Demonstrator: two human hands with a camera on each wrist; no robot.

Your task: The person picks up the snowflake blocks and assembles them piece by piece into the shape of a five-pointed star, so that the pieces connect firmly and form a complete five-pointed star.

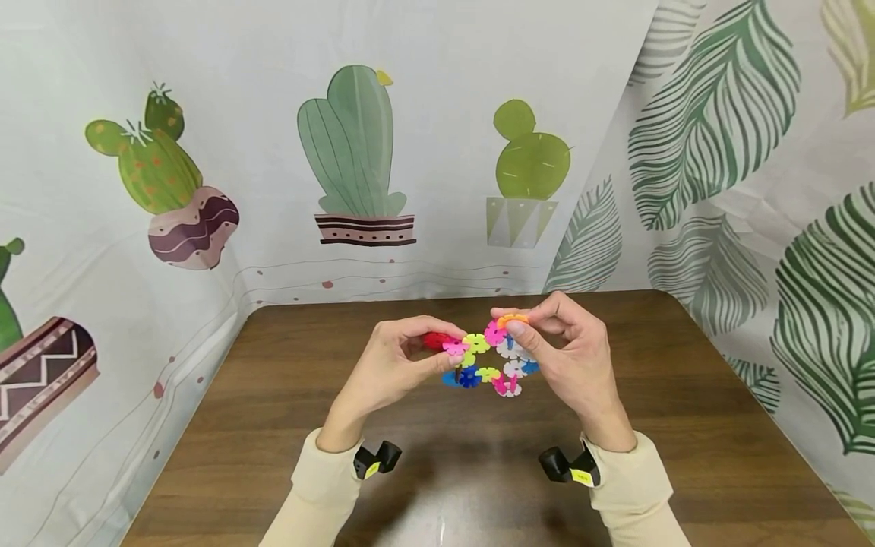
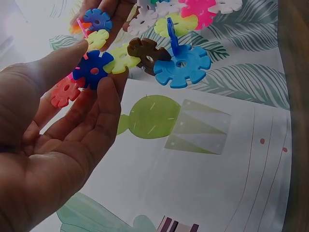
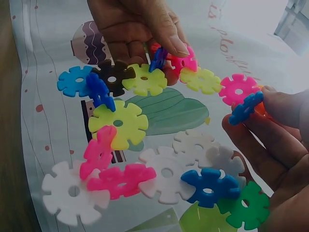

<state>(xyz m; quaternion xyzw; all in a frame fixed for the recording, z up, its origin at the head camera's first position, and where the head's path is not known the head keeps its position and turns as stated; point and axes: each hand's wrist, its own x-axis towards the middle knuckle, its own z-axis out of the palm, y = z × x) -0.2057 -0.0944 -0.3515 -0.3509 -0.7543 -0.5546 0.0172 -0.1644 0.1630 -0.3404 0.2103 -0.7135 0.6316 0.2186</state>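
Observation:
Above the table, both hands hold up a winding chain of notched plastic flower discs, slotted into one another. My left hand [image 1: 383, 368] pinches one end between thumb and fingers, around a dark blue disc [image 2: 91, 70], a pink disc [image 1: 453, 347] and a red disc [image 1: 435, 340]. On the other side, my right hand [image 1: 579, 361] pinches an orange disc [image 1: 514, 320], mostly covered by its fingers in the right wrist view. A blue disc [image 3: 246, 107] and a pink disc [image 3: 239, 89] adjoin it. Yellow, brown, white and green discs [image 3: 247, 205] hang between the hands.
A brown wooden table [image 1: 437, 463] lies beneath the hands. Behind it hangs a white cloth [image 1: 444, 137] printed with cacti and leaves. Each wrist wears a small black camera, and the chain dangles below the hands.

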